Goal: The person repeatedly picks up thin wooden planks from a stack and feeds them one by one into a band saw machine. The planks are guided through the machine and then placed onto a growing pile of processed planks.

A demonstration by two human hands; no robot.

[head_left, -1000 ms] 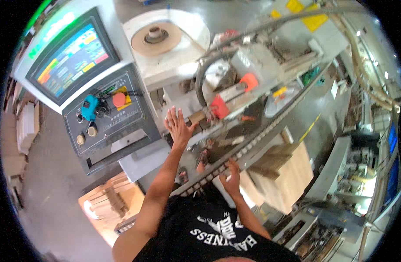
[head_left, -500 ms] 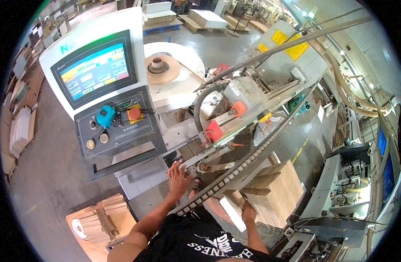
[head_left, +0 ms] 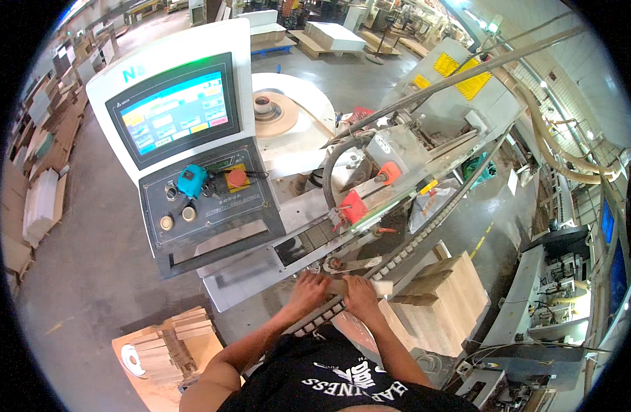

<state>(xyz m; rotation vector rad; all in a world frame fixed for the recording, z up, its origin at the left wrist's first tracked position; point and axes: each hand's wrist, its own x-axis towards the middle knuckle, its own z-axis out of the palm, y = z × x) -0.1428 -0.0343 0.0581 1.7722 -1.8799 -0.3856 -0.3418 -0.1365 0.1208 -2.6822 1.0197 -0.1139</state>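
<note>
The left hand (head_left: pixel 310 292) and right hand (head_left: pixel 361 299) grasp a wood strip (head_left: pixel 382 288) over the roller rail (head_left: pixel 404 257), near the rail's body-side end. Coloured lettering (head_left: pixel 132 73) marks the upper-left corner of the screen housing (head_left: pixel 192 42). The control panel (head_left: pixel 216 223) carries pale printing toward its right edge. The black shirt (head_left: pixel 288 381) bears white lettering.

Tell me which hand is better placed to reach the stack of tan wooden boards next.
Probably the right hand: it sits nearer the stack of tan wooden boards than the left hand. Both grip a narrow tan wooden piece, so the right would need freeing first.
</note>
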